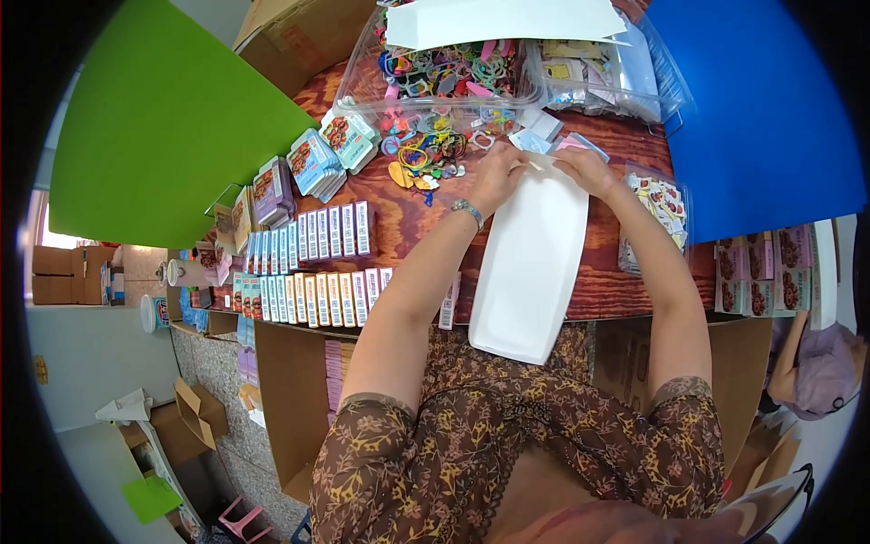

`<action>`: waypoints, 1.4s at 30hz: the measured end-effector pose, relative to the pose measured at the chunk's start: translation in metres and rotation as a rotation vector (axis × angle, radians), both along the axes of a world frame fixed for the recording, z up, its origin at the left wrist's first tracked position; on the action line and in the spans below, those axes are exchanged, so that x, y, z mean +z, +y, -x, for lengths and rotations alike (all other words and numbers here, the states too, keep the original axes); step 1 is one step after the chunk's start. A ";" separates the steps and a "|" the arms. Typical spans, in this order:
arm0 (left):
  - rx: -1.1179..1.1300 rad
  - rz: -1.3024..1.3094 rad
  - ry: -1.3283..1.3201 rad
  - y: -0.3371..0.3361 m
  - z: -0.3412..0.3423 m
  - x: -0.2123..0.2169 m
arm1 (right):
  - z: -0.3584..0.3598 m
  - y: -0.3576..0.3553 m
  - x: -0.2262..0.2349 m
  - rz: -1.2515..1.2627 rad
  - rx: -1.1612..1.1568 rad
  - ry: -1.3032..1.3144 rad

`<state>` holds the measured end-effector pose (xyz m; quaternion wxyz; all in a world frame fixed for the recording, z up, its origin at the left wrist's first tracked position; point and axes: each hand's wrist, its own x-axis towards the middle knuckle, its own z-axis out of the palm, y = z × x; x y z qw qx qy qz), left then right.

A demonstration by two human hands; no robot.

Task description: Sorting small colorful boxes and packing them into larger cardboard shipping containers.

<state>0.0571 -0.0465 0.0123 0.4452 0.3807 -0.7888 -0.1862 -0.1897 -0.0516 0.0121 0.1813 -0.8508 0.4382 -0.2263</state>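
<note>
A long white sheet [530, 267] lies on the wooden table [408, 227] and hangs over its near edge. My left hand [497, 177] and my right hand [584, 170] both pinch the sheet's far end, a small gap between them. A watch sits on my left wrist. Just beyond my left hand lies a heap of small colourful trinkets [424, 150].
Rows of small upright packs [326, 263] fill the table's left side, with stacked packets [313, 163] behind them. Clear tubs [453, 68] of trinkets stand at the back, a bag of stickers [657, 208] at right. Cardboard boxes [290, 399] stand below the table. Another person [820, 372] sits far right.
</note>
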 end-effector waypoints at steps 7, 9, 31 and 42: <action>0.037 -0.233 -0.054 -0.003 0.009 0.005 | 0.001 -0.003 -0.006 0.014 0.013 0.030; 0.104 -0.144 -0.075 -0.007 0.012 0.004 | -0.003 -0.001 -0.005 0.021 0.008 0.027; 0.029 -0.082 -0.476 -0.006 0.019 0.010 | -0.016 0.018 0.006 0.066 -0.084 0.127; 0.000 -0.069 -0.511 -0.010 0.018 0.012 | 0.014 0.014 0.021 -0.113 0.035 0.073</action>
